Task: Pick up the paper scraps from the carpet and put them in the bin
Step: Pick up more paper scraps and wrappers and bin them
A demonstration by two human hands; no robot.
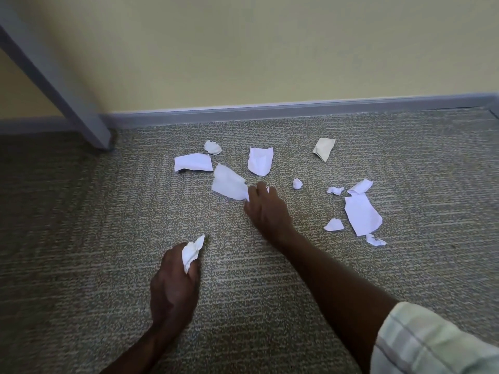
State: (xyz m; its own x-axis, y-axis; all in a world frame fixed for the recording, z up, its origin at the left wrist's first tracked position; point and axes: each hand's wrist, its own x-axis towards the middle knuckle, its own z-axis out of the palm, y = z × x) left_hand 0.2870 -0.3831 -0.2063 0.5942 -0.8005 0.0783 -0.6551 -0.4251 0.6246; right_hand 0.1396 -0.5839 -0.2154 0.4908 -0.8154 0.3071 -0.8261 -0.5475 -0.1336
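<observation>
From the head camera, you are looking down at a speckled grey-green carpet [81, 211] that meets a yellow wall [243, 49] along a grey skirting board [297, 109] across the middle of the frame. A grey furniture leg [62, 85] slants in from the upper left and lands on the carpet just left of the scraps; nothing lies between your hands and the paper.

Your left hand [174, 287], lower centre-left, has its grip pressed together around a crumpled white scrap [191, 252] whose tip pokes out toward the upper right. Your right hand [266, 209], centre frame, reaches up from a checked sleeve [432, 344] at lower right; its fingertips touch the lower right corner of a large white scrap [229, 182], whose long axis runs from upper left to lower right. You cannot tell whether that grip is pinching the paper or only resting on it.

Other scraps lie loose on the carpet: a wide piece [193, 162] lying roughly level, a small crumpled wad [212, 147] above it, a squarish piece [260, 160] at centre top, and a cream-coloured piece [324, 148] toward the upper right. On the right, a long sheet [361, 215] runs top to bottom, with small bits [297, 183] near it.
</observation>
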